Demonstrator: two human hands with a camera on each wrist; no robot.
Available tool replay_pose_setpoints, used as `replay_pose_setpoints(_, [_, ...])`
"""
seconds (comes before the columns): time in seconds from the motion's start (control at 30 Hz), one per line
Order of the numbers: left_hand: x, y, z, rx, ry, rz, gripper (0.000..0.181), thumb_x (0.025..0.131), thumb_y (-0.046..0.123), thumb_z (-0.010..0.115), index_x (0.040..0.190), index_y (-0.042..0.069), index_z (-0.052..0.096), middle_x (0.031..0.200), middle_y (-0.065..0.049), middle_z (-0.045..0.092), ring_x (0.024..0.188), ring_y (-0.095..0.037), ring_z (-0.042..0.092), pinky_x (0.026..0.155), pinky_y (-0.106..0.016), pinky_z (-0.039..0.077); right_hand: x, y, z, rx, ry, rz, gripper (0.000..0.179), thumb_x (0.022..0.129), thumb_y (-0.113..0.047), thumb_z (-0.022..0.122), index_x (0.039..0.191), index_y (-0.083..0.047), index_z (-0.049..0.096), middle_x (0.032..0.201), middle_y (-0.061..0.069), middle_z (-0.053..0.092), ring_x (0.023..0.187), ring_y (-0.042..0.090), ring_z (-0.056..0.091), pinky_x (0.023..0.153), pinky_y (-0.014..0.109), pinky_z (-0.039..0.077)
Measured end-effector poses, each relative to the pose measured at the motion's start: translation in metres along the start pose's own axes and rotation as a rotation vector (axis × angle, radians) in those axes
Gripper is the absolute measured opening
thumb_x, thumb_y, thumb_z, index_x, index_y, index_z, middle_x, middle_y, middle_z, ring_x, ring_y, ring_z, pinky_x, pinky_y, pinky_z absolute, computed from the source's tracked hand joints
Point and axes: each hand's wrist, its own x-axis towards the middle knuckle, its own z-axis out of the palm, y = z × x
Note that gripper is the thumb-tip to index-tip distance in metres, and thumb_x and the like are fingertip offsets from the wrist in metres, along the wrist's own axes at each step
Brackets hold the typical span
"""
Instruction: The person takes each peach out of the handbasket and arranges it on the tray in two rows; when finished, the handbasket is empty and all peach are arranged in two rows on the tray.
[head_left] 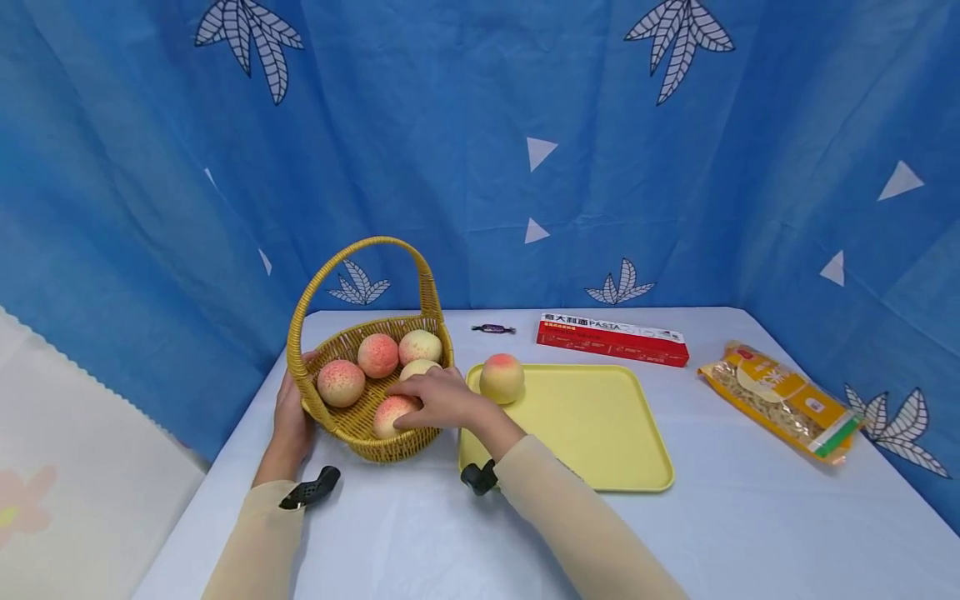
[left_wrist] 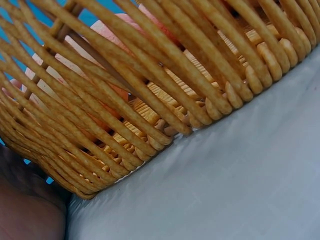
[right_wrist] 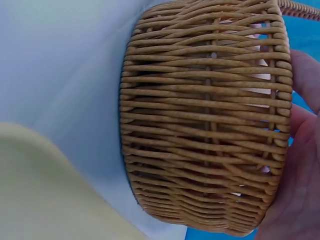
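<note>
Okay so, far left: the left hand (head_left: 291, 417) is up against the outside of a wicker basket (head_left: 390, 451) with a tall arched handle. Its fingers are mostly tucked out of sight, so I can't tell if it's actually gripping or just touching the wall.

Five peaches sit in the basket: a speckled one (head_left: 341, 383) on the left, a redder one (head_left: 378, 356) behind it, a pale one (head_left: 420, 348) at the back right, another partly hidden by the hand, and a near peach (head_left: 392, 417) by the front wall. The right hand (head_left: 438, 398) reaches in over the right rim, thumb and fingers curved around that near peach, opened about as wide as the fruit.

Just beside the basket there's a yellow tray (head_left: 585, 433) with one more peach (head_left: 502, 378) at its back left corner. Behind that corner lies a purple wrapped candy (head_left: 493, 329), then a red-and-white pasta box (head_left: 612, 339) behind the tray, and at far right an orange-yellow bag (head_left: 780, 402) of dry food, lying at an angle.
</note>
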Motion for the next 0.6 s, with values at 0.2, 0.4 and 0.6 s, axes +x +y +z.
replay_pose_setpoints(0.2, [0.0001, -0.0012, -0.0005, -0.012, 0.018, -0.002, 0.044, 0.106, 0.039, 0.041, 0.148, 0.027, 0.041, 0.151, 0.008, 0.036, 0.141, -0.009, 0.03, 0.114, -0.028, 0.026, 0.0015, -0.0045, -0.0005, 0.003, -0.033, 0.037, 0.055, 0.091, -0.053, 0.066, 0.142, -0.037, 0.054, 0.136, -0.014, 0.062, 0.115, 0.015, 0.053, 0.098, 0.037, 0.033])
replay_pose_setpoints(0.4, [0.0004, -0.0012, -0.0003, -0.013, 0.014, 0.013, 0.044, 0.106, 0.038, 0.041, 0.148, 0.026, 0.041, 0.149, 0.008, 0.036, 0.139, -0.009, 0.031, 0.108, -0.023, 0.03, 0.0017, -0.0081, 0.0011, -0.011, -0.022, 0.065, 0.054, 0.091, -0.054, 0.066, 0.141, -0.039, 0.054, 0.133, -0.014, 0.064, 0.118, 0.015, 0.054, 0.096, 0.036, 0.032])
replay_pose_setpoints(0.6, [0.0003, -0.0023, -0.0004, -0.017, 0.001, 0.019, 0.042, 0.107, 0.032, 0.039, 0.148, 0.027, 0.04, 0.153, 0.006, 0.034, 0.141, -0.009, 0.029, 0.108, -0.02, 0.031, 0.0013, -0.0069, 0.0057, 0.009, 0.019, 0.062, 0.051, 0.091, -0.054, 0.066, 0.139, -0.037, 0.057, 0.132, -0.014, 0.065, 0.115, 0.016, 0.055, 0.098, 0.038, 0.031])
